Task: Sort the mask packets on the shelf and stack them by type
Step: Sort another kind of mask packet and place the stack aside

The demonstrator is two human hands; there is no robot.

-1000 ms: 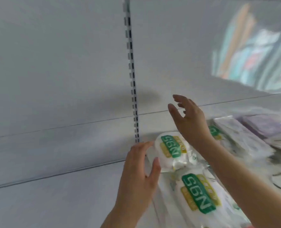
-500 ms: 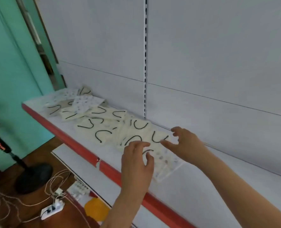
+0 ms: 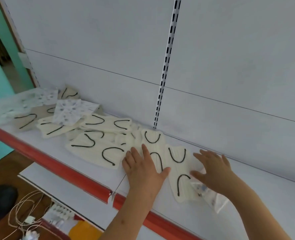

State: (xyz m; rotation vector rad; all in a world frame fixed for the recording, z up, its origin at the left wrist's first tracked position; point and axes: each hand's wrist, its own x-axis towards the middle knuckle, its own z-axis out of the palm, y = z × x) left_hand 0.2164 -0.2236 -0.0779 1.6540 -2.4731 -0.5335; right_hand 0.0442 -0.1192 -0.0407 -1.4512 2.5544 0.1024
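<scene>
Two bare hands lie flat on a smooth white metal shelf with a glossy red front strip. Fingers of the left hand are straight and spread, pressing down on a cream ribbed mask packet with thin black ear loops, one loop curving out from under its thumb. Just to the right of that hand lies a second cream mask packet, long and soft-edged, with a U-shaped loop at each end. The right hand rests on its far side, fingers fanned and straight, the thumb touching the cream packet and the palm covering a crinkly clear plastic packet with pale blue print. Leftward from the left hand, more cream packets overlap in a loose scatter, and beyond them white square packets with grey-blue speckles sit near the shelf's far end. Behind both hands rises a matte grey back panel with a slotted white upright.
</scene>
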